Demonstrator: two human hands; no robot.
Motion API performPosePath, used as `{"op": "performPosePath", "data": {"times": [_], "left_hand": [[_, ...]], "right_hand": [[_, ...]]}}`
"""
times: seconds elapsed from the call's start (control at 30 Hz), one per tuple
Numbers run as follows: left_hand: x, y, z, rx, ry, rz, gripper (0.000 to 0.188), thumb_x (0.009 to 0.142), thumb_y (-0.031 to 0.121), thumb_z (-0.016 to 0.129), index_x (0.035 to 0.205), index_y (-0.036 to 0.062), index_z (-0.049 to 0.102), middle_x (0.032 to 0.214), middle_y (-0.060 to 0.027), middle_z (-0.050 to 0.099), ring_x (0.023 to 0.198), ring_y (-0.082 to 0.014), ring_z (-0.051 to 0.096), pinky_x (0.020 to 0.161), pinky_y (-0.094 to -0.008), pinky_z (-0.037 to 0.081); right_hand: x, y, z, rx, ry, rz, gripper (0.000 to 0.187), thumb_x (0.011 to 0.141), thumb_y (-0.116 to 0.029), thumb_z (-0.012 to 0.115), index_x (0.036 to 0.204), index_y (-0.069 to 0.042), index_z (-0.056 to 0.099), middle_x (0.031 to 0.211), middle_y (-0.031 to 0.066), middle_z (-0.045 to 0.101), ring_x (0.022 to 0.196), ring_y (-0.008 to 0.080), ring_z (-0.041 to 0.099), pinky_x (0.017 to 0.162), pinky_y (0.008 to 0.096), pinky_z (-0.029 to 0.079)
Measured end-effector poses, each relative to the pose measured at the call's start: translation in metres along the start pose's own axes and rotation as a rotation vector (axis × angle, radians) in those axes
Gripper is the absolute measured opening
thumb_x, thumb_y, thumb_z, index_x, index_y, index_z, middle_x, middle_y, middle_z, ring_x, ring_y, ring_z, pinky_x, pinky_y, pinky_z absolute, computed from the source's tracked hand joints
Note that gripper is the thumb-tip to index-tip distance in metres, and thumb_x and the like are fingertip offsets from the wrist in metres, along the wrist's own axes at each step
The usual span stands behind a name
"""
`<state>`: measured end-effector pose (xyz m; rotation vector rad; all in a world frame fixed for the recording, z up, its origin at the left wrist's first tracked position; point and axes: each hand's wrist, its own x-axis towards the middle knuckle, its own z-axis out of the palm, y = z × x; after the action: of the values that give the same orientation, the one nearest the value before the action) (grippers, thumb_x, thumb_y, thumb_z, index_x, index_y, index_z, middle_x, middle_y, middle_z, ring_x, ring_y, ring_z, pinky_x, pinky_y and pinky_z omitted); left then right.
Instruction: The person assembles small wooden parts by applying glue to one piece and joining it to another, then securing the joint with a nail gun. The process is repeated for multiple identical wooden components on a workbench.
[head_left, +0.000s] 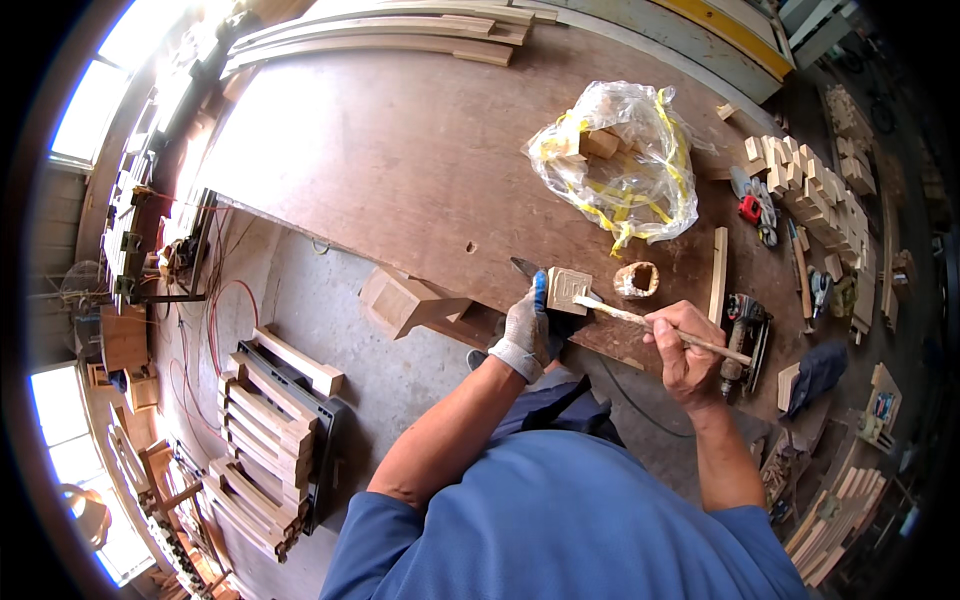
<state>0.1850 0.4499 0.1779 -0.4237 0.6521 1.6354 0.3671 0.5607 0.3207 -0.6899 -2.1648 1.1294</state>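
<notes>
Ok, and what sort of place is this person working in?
Most likely a woodworking shop: long wooden boards lie along the far side of a broad workbench, cut wooden blocks are stacked to the right, and what looks like a power tool sits beside the right hand.

**Broad brown desk, crowded from two to four o'clock**

The desk (400,160) has a flat, reddish-brown top, glaring with light between nine and ten. Reckoned from its bare middle, long wooden strips (380,45) lie between eleven and twelve, along the far end. A clear, yellow-striped plastic bag (650,200) sits at three — wood pieces (602,144) show inside. A wood scrap (727,111) lies between two and three; farther out at three, a small red tool (750,208) lies near stacked pale blocks (805,190). Toward four stands a small crusted tub (624,281) — beyond it, a wooden stick (719,272) and a dark power tool (742,335).
</notes>
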Motion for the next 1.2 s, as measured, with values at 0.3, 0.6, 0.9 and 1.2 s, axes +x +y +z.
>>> {"op": "performPosePath", "data": {"times": [0.3,0.6,0.9,1.2], "left_hand": [[0.002,0.002,-0.005,0.0,-0.077,-0.005,0.051,0.111,0.045,0.051,0.137,0.0022,0.06,0.128,-0.0191,0.069,0.117,-0.0375,0.067,0.105,-0.0555,0.054],[0.0,0.003,0.003,-0.089,-0.055,0.003,0.051,0.113,0.047,0.043,0.137,0.0041,0.058,0.122,-0.0175,0.07,0.109,-0.038,0.07,0.098,-0.0548,0.058],[0.0,0.003,0.006,-0.094,-0.102,-0.008,0.055,0.113,0.05,0.042,0.139,0.0033,0.057,0.123,-0.0184,0.069,0.109,-0.0386,0.069,0.101,-0.0569,0.057],[0.001,0.007,0.01,-0.064,-0.025,0.001,0.053,0.113,0.05,0.043,0.138,0.0063,0.059,0.124,-0.0161,0.069,0.109,-0.0363,0.069,0.1,-0.0559,0.057]], "right_hand": [[-0.007,0.002,0.011,0.028,-0.106,-0.081,0.013,0.101,-0.002,0.059,0.1,0.004,0.07,0.09,0.013,0.07,0.071,0.0175,0.07,0.065,0.0294,0.056],[-0.005,-0.003,0.012,-0.153,-0.067,-0.323,0.02,0.086,0.005,0.069,0.106,0.0,0.071,0.09,0.0144,0.07,0.074,0.0301,0.071,0.067,0.0385,0.059],[-0.024,0.004,0.021,-0.239,-0.203,-0.421,0.036,0.077,0.003,0.074,0.112,-0.003,0.074,0.105,0.0153,0.066,0.087,0.0312,0.071,0.07,0.0406,0.062],[-0.019,-0.002,0.013,-0.095,0.003,-0.195,0.02,0.091,0.002,0.068,0.11,0.001,0.075,0.104,0.0152,0.069,0.083,0.0236,0.073,0.072,0.0328,0.061]]}}
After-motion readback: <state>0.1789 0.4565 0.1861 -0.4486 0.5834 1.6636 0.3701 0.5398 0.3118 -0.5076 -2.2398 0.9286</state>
